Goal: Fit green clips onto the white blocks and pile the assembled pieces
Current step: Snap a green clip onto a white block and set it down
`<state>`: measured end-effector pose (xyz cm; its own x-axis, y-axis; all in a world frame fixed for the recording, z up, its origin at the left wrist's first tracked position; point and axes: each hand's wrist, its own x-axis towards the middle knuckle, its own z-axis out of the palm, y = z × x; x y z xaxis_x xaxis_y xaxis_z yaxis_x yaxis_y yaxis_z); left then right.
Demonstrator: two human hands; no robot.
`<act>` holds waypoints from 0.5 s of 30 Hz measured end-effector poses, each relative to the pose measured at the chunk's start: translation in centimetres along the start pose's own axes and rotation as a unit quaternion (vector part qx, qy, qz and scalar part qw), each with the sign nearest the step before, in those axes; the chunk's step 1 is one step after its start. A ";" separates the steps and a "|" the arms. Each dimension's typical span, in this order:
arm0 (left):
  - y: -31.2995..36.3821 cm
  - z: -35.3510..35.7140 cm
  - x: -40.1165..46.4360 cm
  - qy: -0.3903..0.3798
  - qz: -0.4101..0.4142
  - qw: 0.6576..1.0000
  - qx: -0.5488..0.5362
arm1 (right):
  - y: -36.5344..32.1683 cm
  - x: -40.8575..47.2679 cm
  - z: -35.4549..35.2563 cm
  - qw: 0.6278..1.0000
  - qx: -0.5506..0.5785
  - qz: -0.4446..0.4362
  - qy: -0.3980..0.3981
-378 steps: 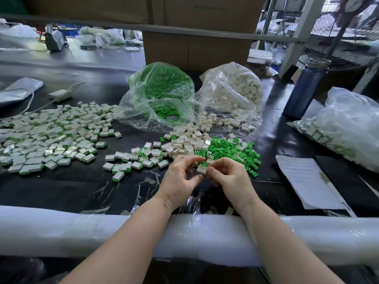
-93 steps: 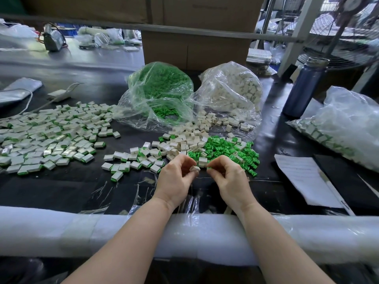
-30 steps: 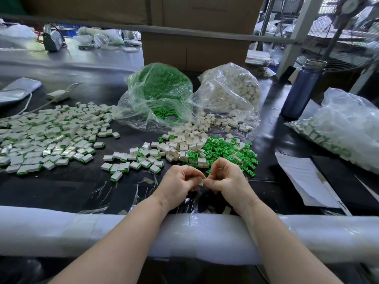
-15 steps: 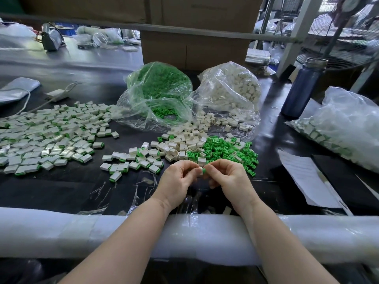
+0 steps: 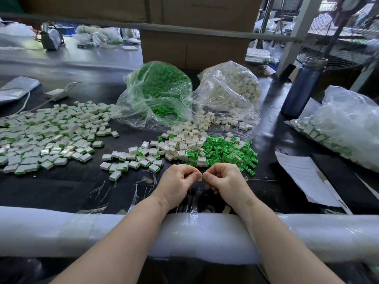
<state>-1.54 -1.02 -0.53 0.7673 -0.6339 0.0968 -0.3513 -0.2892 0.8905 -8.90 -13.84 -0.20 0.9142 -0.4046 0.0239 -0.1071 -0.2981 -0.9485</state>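
White foam-wrapped rail [image 5: 61, 230] at 6 o'clock, both forearms crossing it. Left hand [image 5: 177, 182] and right hand [image 5: 226, 180] meet fingertip to fingertip, each with curled fingers pinching one small white block [image 5: 199, 178] with a green edge showing between them. Just beyond, 12 o'clock: loose green clips [image 5: 223, 152] and white blocks [image 5: 184, 141]. Assembled pieces [image 5: 41, 136] spread at 10 o'clock. Farther: bag of green clips [image 5: 162, 87], bag of white blocks [image 5: 231, 87]. Blue bottle [image 5: 301, 87] at 2 o'clock.
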 end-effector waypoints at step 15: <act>0.0 0.4 0.2 0.027 0.011 0.999 -0.026 | 0.1 0.0 -0.2 0.992 0.118 -0.011 0.033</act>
<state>-1.65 -1.45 -0.72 0.7879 -0.5999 0.1389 -0.3408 -0.2370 0.9098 -8.99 -13.98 -0.23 0.8865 -0.4590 0.0589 0.0145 -0.0996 -0.9949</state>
